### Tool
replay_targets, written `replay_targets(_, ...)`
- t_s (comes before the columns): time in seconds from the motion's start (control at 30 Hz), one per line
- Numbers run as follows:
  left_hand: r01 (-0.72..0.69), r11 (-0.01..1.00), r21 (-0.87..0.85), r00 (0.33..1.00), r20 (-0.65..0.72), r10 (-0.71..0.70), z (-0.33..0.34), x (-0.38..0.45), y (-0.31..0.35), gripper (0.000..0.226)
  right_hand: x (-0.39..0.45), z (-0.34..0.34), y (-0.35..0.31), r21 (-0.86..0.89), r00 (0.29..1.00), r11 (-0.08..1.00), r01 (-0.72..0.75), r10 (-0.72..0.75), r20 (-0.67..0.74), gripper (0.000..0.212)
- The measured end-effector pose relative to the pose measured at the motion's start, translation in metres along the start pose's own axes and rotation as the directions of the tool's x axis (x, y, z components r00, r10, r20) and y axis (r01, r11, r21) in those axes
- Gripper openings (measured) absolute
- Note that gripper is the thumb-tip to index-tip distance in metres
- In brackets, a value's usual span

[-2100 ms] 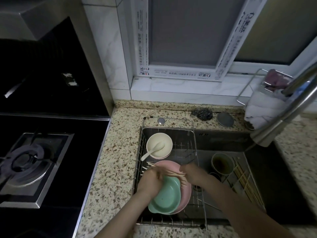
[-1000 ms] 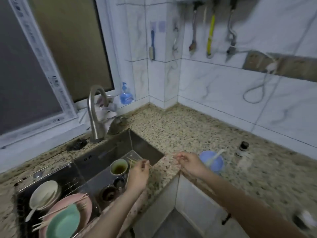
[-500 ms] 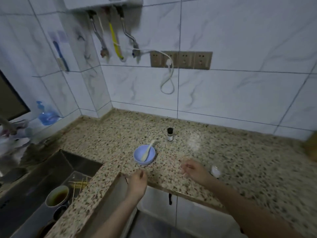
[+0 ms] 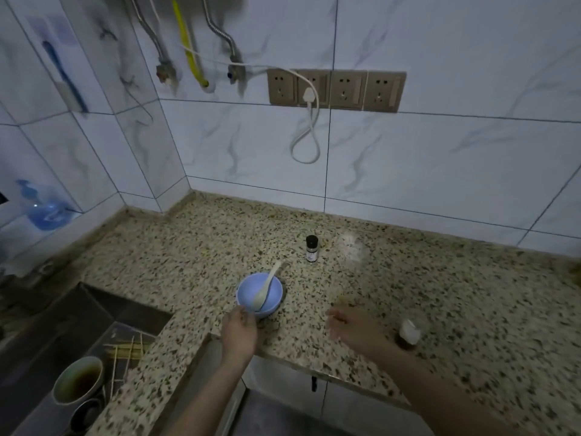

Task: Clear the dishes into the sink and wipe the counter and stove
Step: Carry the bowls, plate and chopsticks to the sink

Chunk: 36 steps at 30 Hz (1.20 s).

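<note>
Stainless sink (image 4: 47, 335) occupies the lower left corner, recessed into the speckled stone worktop (image 4: 440, 309). Inside it stand a cup (image 4: 78, 380) holding dark liquid and, just beside it, a bundle of chopsticks (image 4: 125, 349). At the worktop's front edge sits a blue bowl (image 4: 260, 294) with a pale spoon (image 4: 265, 289) resting in it, handle tilted toward the back wall. The left hand (image 4: 239, 333) is at the bowl's near rim, fingers curled; whether they grip the rim cannot be told. Behind the bowl, toward the back edge, a small dark-capped bottle (image 4: 311, 248) stands upright. The right hand (image 4: 353, 328) hovers over the front edge, blurred, fingers loosely spread, holding nothing. Just beside its wrist stands a small white-capped bottle (image 4: 408, 335).
</note>
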<state>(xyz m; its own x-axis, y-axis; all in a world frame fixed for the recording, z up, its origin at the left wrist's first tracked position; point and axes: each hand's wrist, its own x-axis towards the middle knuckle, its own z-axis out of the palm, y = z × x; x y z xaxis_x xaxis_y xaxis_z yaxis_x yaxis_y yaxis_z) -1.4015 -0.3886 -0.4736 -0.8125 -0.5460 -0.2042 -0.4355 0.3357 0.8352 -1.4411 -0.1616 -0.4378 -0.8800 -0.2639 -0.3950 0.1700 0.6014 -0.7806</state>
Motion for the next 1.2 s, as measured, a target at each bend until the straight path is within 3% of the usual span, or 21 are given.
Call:
replay_targets(0.07,0.009,0.999,-0.046,1.0,0.012,-0.008,-0.006,0.014,0.01,0.022,0.025,0.009,-0.011,-0.009,1.0,1.0,-0.016,0.016,0.024,0.025)
replay_targets(0.17,0.031,0.986,-0.167,0.999,0.041,-0.024,-0.017,0.033,0.023,0.032,0.063,0.021,-0.028,-0.029,0.994,0.997,-0.069,0.071,0.085,0.034)
replay_targets(0.23,0.066,0.97,-0.234,0.993,0.114,-0.04,-0.021,0.045,0.025,0.01,0.086,0.029,-0.038,-0.033,0.985,0.992,-0.12,0.123,0.124,0.039)
replay_targets(0.3,0.127,0.97,-0.206,0.981,0.169,-0.093,-0.024,0.068,0.018,0.041,0.109,0.04,-0.05,-0.013,0.971,0.985,-0.172,0.171,0.166,0.045)
replay_targets(0.4,0.215,0.952,-0.219,0.956,0.246,-0.159,-0.02,0.094,0.002,0.05,0.132,0.053,-0.061,0.039,0.953,0.972,-0.23,0.217,0.21,0.048)
replay_targets(0.57,0.278,0.924,-0.264,0.921,0.347,-0.178,-0.016,0.114,-0.012,0.027,0.161,0.072,-0.059,0.138,0.94,0.958,-0.25,0.206,0.274,0.022)
replay_targets(0.7,0.383,0.84,-0.384,0.896,0.374,-0.238,-0.014,0.119,-0.001,0.017,0.173,0.073,-0.061,0.253,0.917,0.914,-0.316,0.227,0.328,0.053)
replay_targets(0.87,0.4,0.788,-0.468,0.902,0.353,-0.249,-0.013,0.118,0.018,0.015,0.177,0.058,-0.073,0.276,0.925,0.909,-0.314,0.227,0.304,0.055)
replay_targets(1.1,0.329,0.809,-0.487,0.944,0.186,-0.272,-0.03,0.089,0.053,0.03,0.15,0.027,-0.109,0.199,0.96,0.978,-0.058,0.0,0.281,0.028)
replay_targets(1.2,0.279,0.833,-0.477,0.96,0.109,-0.259,-0.044,0.07,0.066,0.036,0.142,0.025,-0.123,0.212,0.946,0.977,0.001,-0.07,0.318,0.033)
